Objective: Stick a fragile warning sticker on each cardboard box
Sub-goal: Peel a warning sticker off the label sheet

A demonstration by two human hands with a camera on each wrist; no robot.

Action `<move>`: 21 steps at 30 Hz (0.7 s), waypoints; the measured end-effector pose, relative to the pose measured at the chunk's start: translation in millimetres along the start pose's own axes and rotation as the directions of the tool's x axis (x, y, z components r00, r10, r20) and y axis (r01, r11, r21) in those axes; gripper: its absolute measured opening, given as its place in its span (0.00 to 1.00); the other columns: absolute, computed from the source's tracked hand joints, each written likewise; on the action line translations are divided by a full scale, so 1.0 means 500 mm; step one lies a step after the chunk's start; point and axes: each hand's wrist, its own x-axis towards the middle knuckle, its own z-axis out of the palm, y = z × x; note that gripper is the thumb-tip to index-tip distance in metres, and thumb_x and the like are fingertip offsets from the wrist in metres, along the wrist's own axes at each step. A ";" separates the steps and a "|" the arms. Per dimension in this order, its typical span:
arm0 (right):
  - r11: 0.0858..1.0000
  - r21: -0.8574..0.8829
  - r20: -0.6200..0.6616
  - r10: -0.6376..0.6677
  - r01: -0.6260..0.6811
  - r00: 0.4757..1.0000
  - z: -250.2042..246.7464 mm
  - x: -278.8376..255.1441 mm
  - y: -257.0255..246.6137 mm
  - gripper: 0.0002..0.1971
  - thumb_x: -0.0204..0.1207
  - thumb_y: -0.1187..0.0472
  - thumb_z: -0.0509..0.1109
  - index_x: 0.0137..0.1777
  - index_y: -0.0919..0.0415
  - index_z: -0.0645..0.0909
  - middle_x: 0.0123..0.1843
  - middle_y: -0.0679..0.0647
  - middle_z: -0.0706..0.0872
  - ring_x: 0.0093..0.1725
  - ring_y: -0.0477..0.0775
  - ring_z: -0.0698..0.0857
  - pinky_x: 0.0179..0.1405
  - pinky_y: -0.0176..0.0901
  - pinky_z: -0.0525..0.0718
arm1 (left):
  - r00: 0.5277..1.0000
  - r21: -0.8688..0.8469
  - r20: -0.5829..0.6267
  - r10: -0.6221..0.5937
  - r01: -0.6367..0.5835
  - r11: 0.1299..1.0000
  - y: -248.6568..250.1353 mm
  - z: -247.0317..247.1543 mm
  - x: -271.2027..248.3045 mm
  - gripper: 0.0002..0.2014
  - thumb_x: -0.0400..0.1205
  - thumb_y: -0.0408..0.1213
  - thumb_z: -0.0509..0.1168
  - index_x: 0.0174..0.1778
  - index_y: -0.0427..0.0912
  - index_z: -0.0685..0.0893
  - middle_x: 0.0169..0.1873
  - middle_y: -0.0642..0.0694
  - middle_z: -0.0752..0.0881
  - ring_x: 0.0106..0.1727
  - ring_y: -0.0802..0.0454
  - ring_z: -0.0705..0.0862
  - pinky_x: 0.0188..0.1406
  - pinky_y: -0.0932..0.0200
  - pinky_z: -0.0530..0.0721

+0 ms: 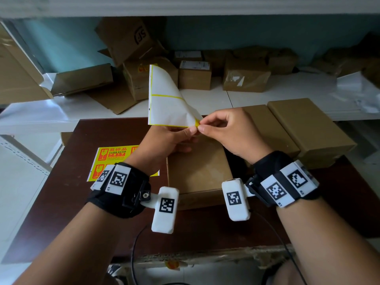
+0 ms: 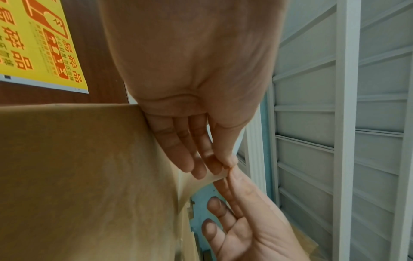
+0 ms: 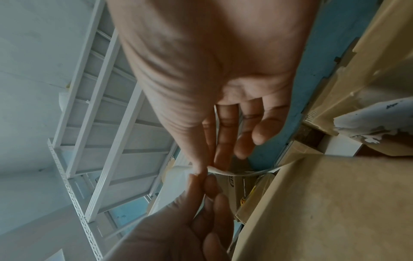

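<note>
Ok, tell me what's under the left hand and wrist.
A yellow sticker sheet lies flat on the dark table beneath the left hand. Its right part is covered by the wrist, so the number of stickers can't be counted. A cardboard box sits beside it.

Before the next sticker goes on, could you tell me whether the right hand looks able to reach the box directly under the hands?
Probably yes: the right hand hovers over the box, whose top is bare, but it pinches the sheet corner.

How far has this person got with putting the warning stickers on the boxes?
No sticker shows on the box in front of them or the two boxes to its right. Right now the left hand and right hand pinch a corner of a sticker sheet, apparently peeling one. Another sheet waits on the table.
</note>
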 end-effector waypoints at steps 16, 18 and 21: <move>0.999 -0.031 0.011 0.007 -0.006 1.000 0.002 0.002 0.004 0.05 0.72 0.54 0.80 0.46 0.51 0.94 0.39 0.45 0.93 0.43 0.43 0.90 0.51 0.52 0.90 | 1.000 0.041 0.013 -0.008 0.007 0.999 0.003 0.004 0.000 0.07 0.85 0.34 0.67 0.51 0.35 0.88 0.36 0.44 0.87 0.39 0.55 0.86 0.37 0.62 0.85; 0.999 -0.043 0.022 0.006 -0.005 1.000 0.002 0.000 0.003 0.06 0.72 0.54 0.80 0.47 0.53 0.94 0.40 0.45 0.93 0.43 0.43 0.90 0.51 0.51 0.90 | 1.000 0.060 0.025 -0.004 0.003 0.998 0.000 0.003 0.001 0.10 0.85 0.35 0.67 0.56 0.31 0.87 0.39 0.42 0.87 0.41 0.54 0.85 0.39 0.62 0.85; 0.999 -0.037 0.025 0.010 -0.009 1.000 0.001 -0.001 0.001 0.04 0.73 0.55 0.80 0.46 0.52 0.94 0.39 0.44 0.93 0.43 0.44 0.90 0.51 0.53 0.90 | 1.000 0.074 0.028 0.000 -0.002 0.997 -0.001 0.003 0.001 0.12 0.85 0.35 0.67 0.57 0.29 0.86 0.40 0.41 0.87 0.42 0.54 0.85 0.38 0.62 0.85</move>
